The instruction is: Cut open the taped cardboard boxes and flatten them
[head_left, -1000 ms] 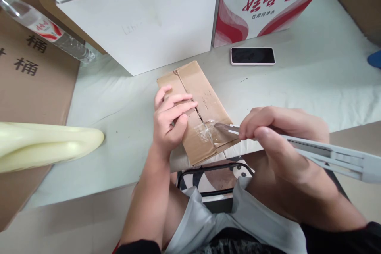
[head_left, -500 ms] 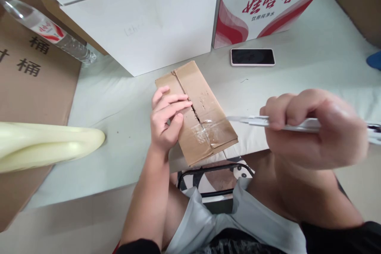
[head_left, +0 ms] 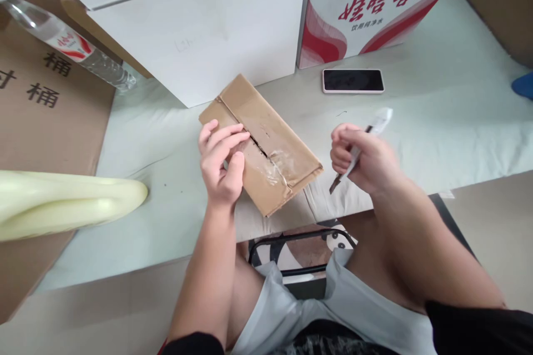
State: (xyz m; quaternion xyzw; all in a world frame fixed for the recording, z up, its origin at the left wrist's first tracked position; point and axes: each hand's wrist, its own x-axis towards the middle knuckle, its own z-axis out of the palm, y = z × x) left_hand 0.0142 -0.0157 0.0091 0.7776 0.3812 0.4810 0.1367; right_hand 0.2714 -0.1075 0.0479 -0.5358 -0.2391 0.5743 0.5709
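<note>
A flat brown cardboard box point(head_left: 287, 150) lies tilted on the pale cloth-covered surface, with clear tape wrinkled near its lower right end and a dark slit along its middle seam. My left hand point(head_left: 222, 163) rests on the box's left part, fingers spread and fingertips at the seam. Right of the box, my right hand point(head_left: 362, 155) is closed around a utility knife point(head_left: 378, 121). The knife's dark blade points down and left, clear of the box, and its pale handle end sticks up above the fist.
Behind stand a large white box point(head_left: 200, 33) and a red-and-white carton point(head_left: 375, 11). A phone point(head_left: 353, 81) lies before the carton. At the left are a plastic bottle point(head_left: 69, 41), a pale yellow object point(head_left: 70, 205) and a large cardboard box point(head_left: 54, 133).
My right hand has moved left and away from the camera, and the knife has turned from level to steeply slanted. The cardboard box has rotated and shifted slightly left and back with my left hand.
</note>
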